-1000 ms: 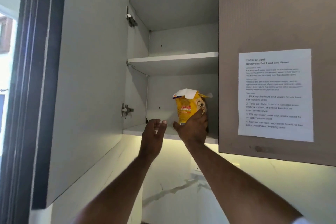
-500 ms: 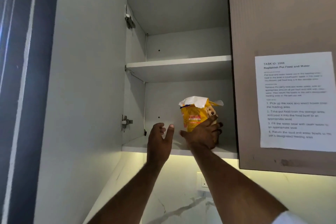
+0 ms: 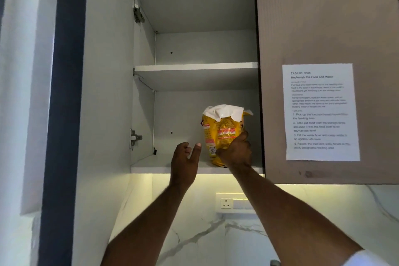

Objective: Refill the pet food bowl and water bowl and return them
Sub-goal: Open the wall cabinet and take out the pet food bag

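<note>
We see the yellow pet food bag (image 3: 220,134) upright on the cabinet's bottom shelf (image 3: 151,163), our right hand (image 3: 236,153) gripping its lower front, fingers seemingly curled round it. Our left hand (image 3: 184,162) hovers just beside it, fingers loose, holding nothing, below the middle shelf (image 3: 194,68).

Printed sheet (image 3: 321,112) taped to the closed cabinet door (image 3: 323,17), right of the open cupboard. Header reads "TASK ID: 3568" (last digits uncertain), then bold title "Replenish Pet Food and Water". Two small-print paragraphs below: blurred, not legible. Numbered steps, partly readable:
1. "Pick up the food and water bowls from the feeding area"
2. "Take pet food from the storage area and pour it into the food bowl to an appropriate level"
3. "Fill the water bowl with clean water to an appropriate level"
4. "Return the food and water bowls to the pet's designated feeding area"

Yellow pet food bag (image 3: 222,134) on the bottom shelf: red label bands and a barcode patch, print too small to read.
</note>
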Demonstrator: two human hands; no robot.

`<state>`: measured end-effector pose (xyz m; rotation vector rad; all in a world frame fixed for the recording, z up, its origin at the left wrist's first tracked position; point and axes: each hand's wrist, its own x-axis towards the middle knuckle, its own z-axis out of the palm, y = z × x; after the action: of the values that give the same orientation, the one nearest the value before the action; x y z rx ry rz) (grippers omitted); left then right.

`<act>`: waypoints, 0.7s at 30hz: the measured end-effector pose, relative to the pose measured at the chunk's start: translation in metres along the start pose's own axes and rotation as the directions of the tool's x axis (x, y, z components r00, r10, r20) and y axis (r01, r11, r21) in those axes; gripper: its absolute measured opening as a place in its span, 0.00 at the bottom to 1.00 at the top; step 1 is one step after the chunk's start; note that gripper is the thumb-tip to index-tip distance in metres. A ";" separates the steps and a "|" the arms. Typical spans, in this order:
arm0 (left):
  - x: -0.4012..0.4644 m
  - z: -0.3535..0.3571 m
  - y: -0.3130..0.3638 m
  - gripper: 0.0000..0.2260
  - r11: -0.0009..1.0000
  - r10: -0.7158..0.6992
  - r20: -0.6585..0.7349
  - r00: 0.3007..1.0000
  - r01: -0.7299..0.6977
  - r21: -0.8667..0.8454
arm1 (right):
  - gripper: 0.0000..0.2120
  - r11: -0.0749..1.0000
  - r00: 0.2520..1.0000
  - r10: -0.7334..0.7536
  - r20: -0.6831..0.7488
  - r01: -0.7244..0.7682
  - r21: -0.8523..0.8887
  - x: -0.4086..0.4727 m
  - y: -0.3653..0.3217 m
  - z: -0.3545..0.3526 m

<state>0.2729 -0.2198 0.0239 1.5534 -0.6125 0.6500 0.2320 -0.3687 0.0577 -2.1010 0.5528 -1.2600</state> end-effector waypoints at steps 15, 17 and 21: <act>-0.001 0.001 0.028 0.46 0.844 0.124 0.685 0.717 0.286 -0.453 | 0.43 0.824 0.886 -0.355 0.298 0.146 0.548 -0.056 0.050 -0.121; -0.012 0.003 0.036 0.45 0.829 0.187 0.718 0.670 0.285 -0.482 | 0.48 0.812 0.878 -0.366 0.308 0.140 0.566 -0.066 0.059 -0.135; -0.041 0.011 0.044 0.44 0.823 0.200 0.747 0.634 0.305 -0.479 | 0.48 0.814 0.863 -0.366 0.348 0.115 0.569 -0.087 0.088 -0.156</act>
<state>0.2137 -0.2337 0.0248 1.1975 -1.2774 -0.3328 0.0509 -0.4232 -0.0028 -1.9075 -0.2716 -0.8704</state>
